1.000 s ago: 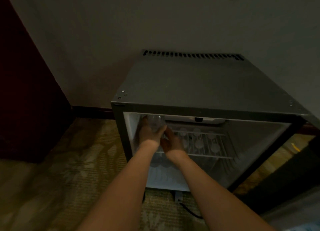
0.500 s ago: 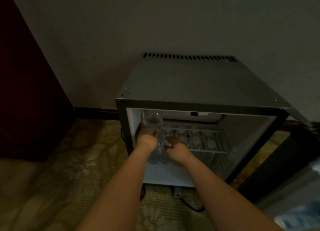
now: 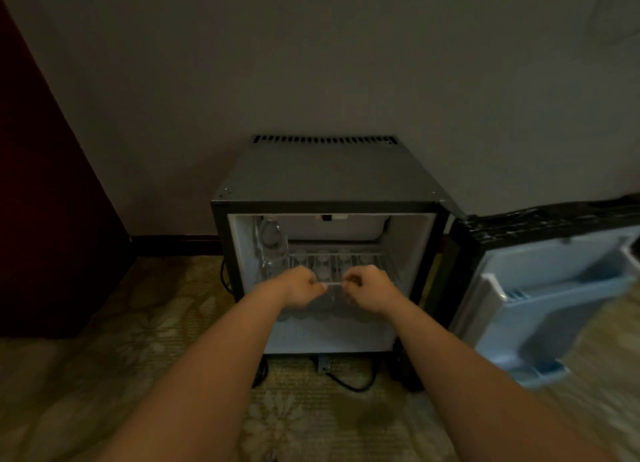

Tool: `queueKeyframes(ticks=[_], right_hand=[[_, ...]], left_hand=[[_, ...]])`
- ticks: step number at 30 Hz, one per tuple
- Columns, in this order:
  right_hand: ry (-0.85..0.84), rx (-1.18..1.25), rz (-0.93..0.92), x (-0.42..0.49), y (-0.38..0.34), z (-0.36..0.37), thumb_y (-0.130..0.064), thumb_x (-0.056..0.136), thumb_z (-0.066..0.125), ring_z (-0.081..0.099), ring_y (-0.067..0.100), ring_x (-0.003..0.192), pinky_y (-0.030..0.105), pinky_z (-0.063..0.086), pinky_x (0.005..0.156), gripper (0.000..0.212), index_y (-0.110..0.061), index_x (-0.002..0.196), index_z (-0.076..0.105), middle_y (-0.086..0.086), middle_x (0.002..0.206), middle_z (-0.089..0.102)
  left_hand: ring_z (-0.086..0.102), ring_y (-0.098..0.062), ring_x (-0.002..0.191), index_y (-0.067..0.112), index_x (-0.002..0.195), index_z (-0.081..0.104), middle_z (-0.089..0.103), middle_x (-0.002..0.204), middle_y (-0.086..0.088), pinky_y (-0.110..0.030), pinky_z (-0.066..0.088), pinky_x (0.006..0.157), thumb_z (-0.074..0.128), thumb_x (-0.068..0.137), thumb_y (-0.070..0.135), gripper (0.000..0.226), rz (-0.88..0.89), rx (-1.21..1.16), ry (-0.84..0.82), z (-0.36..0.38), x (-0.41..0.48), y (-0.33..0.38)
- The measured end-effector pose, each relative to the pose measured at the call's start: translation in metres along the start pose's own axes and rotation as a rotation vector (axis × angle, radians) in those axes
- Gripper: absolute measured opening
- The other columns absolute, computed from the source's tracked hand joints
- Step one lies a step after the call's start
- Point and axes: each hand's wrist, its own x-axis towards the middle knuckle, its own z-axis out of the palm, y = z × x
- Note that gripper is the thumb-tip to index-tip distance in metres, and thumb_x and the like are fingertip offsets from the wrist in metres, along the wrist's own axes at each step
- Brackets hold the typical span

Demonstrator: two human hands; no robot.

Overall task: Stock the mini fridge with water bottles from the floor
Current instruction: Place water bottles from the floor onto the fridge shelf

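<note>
The mini fridge [image 3: 329, 181] stands open against the wall. A clear water bottle [image 3: 273, 240] stands at the left end of its wire shelf [image 3: 360, 260]. Several more bottles [image 3: 323, 266] show dimly through and below the shelf. Both of my hands are at the shelf's front rail with fingers curled. My left hand [image 3: 302, 290] grips the rail left of centre and my right hand [image 3: 367, 288] grips it right of centre. A short piece of rail shows between them. Neither hand carries a bottle.
The fridge door [image 3: 540, 288] hangs open to the right, its pale blue inner racks facing me. A black power cord [image 3: 349, 385] loops on the patterned carpet [image 3: 104, 375] below the fridge. Dark red furniture [image 3: 45, 219] fills the left side.
My left hand let go of the bottle it set at the shelf's left end. Both hands drew back to the shelf's front rail. The view pulled back, bringing the open door into sight.
</note>
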Motion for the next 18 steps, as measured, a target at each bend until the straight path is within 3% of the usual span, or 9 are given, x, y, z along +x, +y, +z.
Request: queueKeyframes(ticks=[6, 9, 11, 15, 18], right_hand=[[0.053, -0.005, 0.009, -0.078, 0.014, -0.058, -0.017, 0.092, 0.055, 0.065, 0.029, 0.101, 0.038, 0.051, 0.093, 0.023, -0.005, 0.108, 0.067, 0.015, 0.107, 0.069], [0.077, -0.026, 0.011, -0.129, 0.037, -0.087, -0.017, 0.091, 0.057, 0.066, 0.029, 0.098, 0.041, 0.052, 0.093, 0.021, -0.007, 0.107, 0.067, 0.015, 0.104, 0.069], [0.112, -0.034, 0.029, -0.166, 0.06, -0.101, -0.015, 0.09, 0.058, 0.067, 0.029, 0.095, 0.038, 0.052, 0.089, 0.021, -0.006, 0.107, 0.067, 0.016, 0.099, 0.07], [0.157, 0.019, 0.16, -0.246, 0.121, -0.109, -0.01, 0.086, 0.06, 0.067, 0.028, 0.081, 0.037, 0.054, 0.083, 0.02, -0.005, 0.104, 0.067, 0.013, 0.08, 0.066], [0.184, 0.044, 0.287, -0.314, 0.171, -0.106, -0.008, 0.085, 0.06, 0.066, 0.028, 0.08, 0.036, 0.052, 0.08, 0.022, -0.005, 0.105, 0.067, 0.011, 0.078, 0.066]], left_hand=[[0.054, -0.026, 0.086, 0.003, 0.103, 0.061, 0.056, 0.09, -0.011, -0.032, 0.04, 0.074, 0.041, 0.097, 0.039, 0.042, 0.172, 0.229, -0.033, 0.022, -0.066, 0.068], [0.057, -0.029, 0.096, 0.002, 0.11, 0.06, 0.059, 0.103, -0.014, -0.032, 0.04, 0.076, 0.04, 0.097, 0.039, 0.044, 0.264, 0.306, -0.075, 0.049, -0.103, 0.105], [0.053, -0.026, 0.09, 0.003, 0.111, 0.059, 0.055, 0.1, -0.011, -0.031, 0.038, 0.074, 0.04, 0.097, 0.039, 0.043, 0.325, 0.359, -0.115, 0.07, -0.127, 0.128], [0.052, -0.022, 0.089, 0.008, 0.1, 0.058, 0.054, 0.099, -0.013, -0.032, 0.04, 0.077, 0.041, 0.097, 0.039, 0.036, 0.45, 0.38, -0.166, 0.112, -0.165, 0.163], [0.056, -0.026, 0.098, 0.004, 0.108, 0.06, 0.06, 0.111, -0.013, -0.033, 0.043, 0.084, 0.041, 0.097, 0.036, 0.038, 0.544, 0.395, -0.216, 0.157, -0.192, 0.186]])
